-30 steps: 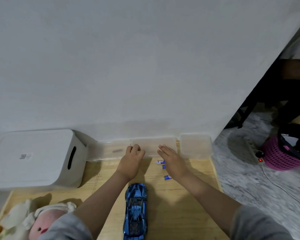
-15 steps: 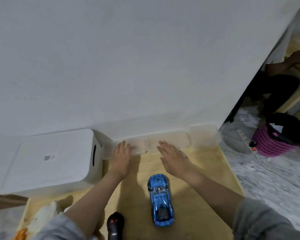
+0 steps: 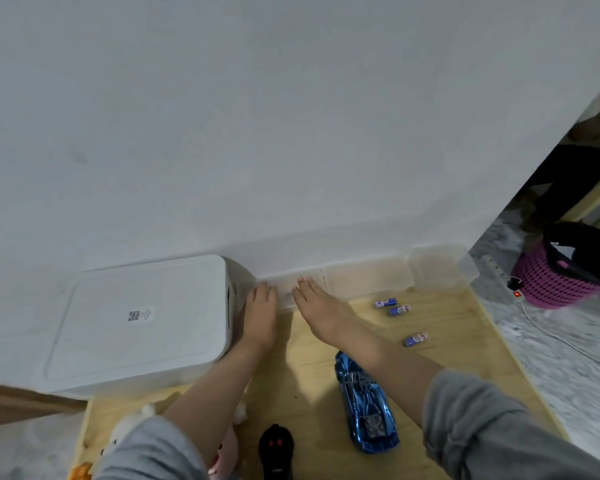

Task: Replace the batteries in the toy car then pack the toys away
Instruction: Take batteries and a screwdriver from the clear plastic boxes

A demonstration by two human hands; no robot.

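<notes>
Down near the front of the wooden board (image 3: 465, 344), just right of the right forearm, find the blue toy car (image 3: 364, 407), wheels down and lengthwise to the view. Judge it light and rigid, with a glossy shell likely slick under the fingertips and thin trim that could snap; take hold across the flanks at mid-body, not by the nose or tail, and turn it over gently to reach the battery hatch, hidden from here. Beyond it, toward the wall, note three small blue batteries (image 3: 386, 302) lying loose and apart from one another: round, smooth, apt to roll, best pinched singly at the middle. Expect the black remote (image 3: 276, 448) and the plush toy (image 3: 125, 434) at the near edge to pack easily into the white storage box (image 3: 142, 320), hard and light the one, soft the other. See the left hand (image 3: 260, 313) flat, fingers straight and together, tips against the left end of the clear container (image 3: 286, 296) by the wall, beside the box. See the right hand (image 3: 321, 308) likewise spread flat, fingertips touching the same container, gripping nothing.
</notes>
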